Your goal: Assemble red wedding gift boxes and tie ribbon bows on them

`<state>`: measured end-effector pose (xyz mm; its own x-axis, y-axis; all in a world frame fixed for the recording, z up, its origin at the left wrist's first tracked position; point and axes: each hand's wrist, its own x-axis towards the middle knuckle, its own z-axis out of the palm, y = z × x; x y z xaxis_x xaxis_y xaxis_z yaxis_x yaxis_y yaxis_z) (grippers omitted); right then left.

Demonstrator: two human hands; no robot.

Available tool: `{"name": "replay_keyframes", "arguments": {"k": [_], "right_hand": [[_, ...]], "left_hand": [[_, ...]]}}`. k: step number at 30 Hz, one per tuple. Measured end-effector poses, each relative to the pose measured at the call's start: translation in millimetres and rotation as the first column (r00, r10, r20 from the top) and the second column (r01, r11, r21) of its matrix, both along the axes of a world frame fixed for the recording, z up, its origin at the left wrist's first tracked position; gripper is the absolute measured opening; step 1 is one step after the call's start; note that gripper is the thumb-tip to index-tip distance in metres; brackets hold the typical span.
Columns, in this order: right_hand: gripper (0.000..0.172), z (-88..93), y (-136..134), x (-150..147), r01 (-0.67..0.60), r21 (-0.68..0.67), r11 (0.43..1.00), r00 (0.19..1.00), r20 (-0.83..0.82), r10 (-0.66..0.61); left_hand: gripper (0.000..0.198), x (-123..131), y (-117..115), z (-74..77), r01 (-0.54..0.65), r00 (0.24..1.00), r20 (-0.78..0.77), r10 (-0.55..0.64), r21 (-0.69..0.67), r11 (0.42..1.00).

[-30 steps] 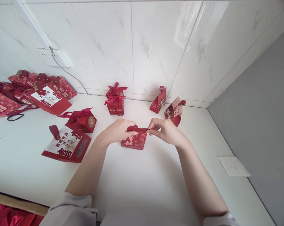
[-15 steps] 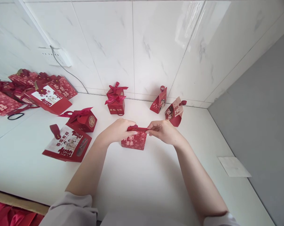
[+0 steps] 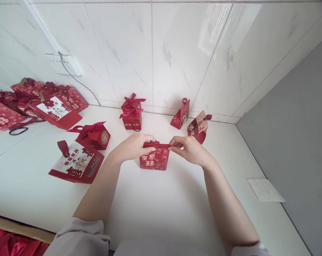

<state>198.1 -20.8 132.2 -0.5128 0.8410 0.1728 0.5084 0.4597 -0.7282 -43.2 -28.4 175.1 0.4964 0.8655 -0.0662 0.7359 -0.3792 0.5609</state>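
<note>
A small red paper gift box (image 3: 156,160) with white Chinese characters and a floral print stands on the white tabletop (image 3: 161,206) in front of me. My left hand (image 3: 135,146) pinches the left end of its folded top edge, thumb on the near side. At the right end of the same edge, my right hand (image 3: 186,149) grips between thumb and fingers. The fingers behind the box are partly hidden. Left of my left hand stand a red box with a ribbon bow (image 3: 98,137) and a larger red box with a white printed panel (image 3: 78,161).
Two bow-tied red boxes (image 3: 132,121) stand near the tiled wall. Two triangular boxes (image 3: 181,115) are to their right. Several red gift boxes (image 3: 57,112) crowd the far left. A carton (image 3: 17,227) holding red items sits lower left. A white socket (image 3: 65,64) has a cable.
Both hands and the gift box have shifted slightly to the right, and more of the box's printed front shows. Both hands keep their grip on its top edge.
</note>
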Motion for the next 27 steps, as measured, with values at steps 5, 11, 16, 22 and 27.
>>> {"name": "replay_keyframes", "arguments": {"k": [5,11,16,22,27], "right_hand": [[0.008,0.0,-0.5,-0.9,-0.005,-0.012,1.0,1.0,-0.004,0.005],[0.009,1.0,-2.6,-4.3,0.002,-0.003,1.0,0.999,0.033,-0.002],[0.008,-0.6,-1.5,-4.2,-0.012,0.011,1.0,1.0,0.029,0.011],[0.007,-1.3,-1.8,-7.1,-0.029,0.058,0.998,0.999,-0.017,0.03],[0.008,4.4,-8.3,-14.7,-0.134,0.094,0.987,0.99,-0.03,0.137]], "left_hand": [[0.019,-3.2,-2.2,5.7,-0.077,0.985,0.156,0.077,-0.009,0.997],[0.019,2.3,-4.5,7.2,-0.059,0.988,0.147,0.05,0.061,0.996],[0.017,0.5,-1.3,3.9,0.004,0.996,0.083,-0.013,0.104,0.995],[0.016,-3.4,-0.1,3.9,-0.008,0.998,-0.063,0.014,0.095,0.995],[0.017,6.2,-6.8,4.1,0.054,0.995,-0.091,-0.043,0.118,0.992]]}}
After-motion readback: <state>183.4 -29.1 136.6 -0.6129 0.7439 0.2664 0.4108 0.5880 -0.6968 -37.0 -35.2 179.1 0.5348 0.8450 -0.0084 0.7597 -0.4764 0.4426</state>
